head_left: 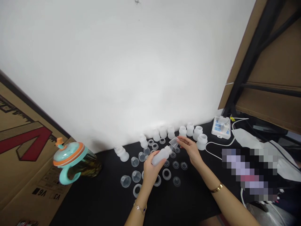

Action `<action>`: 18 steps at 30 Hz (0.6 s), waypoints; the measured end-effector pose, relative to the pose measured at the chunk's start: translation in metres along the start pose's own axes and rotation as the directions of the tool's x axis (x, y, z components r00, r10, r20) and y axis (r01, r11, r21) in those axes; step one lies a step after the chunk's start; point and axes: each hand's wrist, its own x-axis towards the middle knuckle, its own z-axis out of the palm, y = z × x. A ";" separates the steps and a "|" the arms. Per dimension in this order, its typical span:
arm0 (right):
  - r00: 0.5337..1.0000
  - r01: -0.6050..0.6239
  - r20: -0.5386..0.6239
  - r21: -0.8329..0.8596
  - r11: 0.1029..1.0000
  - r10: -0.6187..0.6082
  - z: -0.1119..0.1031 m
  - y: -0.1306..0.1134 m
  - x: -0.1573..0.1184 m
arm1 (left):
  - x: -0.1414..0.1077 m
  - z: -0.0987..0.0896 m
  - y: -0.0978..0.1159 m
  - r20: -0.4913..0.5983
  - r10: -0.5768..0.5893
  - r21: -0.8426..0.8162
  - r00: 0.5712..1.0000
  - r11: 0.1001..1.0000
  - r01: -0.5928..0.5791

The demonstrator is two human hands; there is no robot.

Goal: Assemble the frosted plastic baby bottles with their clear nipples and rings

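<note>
My left hand (pixel 151 167) is wrapped round a white translucent baby bottle (pixel 161 156), tilted with its narrow top toward the right. Between the fingertips of my right hand (pixel 189 147) is a clear plastic cap (pixel 173 142), close to the bottle's top; whether they touch I cannot tell. Below and around my hands lie clear domed caps (pixel 136 176), white collar rings (pixel 166 174) and thin clear discs (pixel 176 181). Some of these are hidden behind my left hand and wrist.
Several white open-necked bottles (pixel 198 133) line the wall on the black table (pixel 101 197). A capped bottle (pixel 121 153) stands at the left. Further left is a lidded jug (pixel 88 164) with a turquoise handle. A power strip (pixel 221 127) with white cables sits at the right.
</note>
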 end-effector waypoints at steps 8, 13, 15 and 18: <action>0.998 -0.011 0.066 -0.003 1.000 0.012 0.006 0.008 -0.004 | 0.001 -0.003 0.001 0.005 -0.021 -0.022 1.000 1.000 0.021; 0.997 -0.025 0.072 0.006 1.000 0.024 0.007 0.009 -0.005 | 0.001 -0.004 0.003 0.017 -0.038 -0.024 0.999 0.999 0.039; 0.997 -0.029 0.074 0.007 1.000 0.029 0.008 0.008 -0.006 | 0.001 -0.004 0.004 0.028 -0.041 -0.040 0.999 0.998 0.042; 0.996 -0.042 0.078 0.001 0.999 0.041 0.010 0.008 -0.007 | 0.001 -0.003 0.004 0.030 -0.050 -0.061 0.998 0.997 0.052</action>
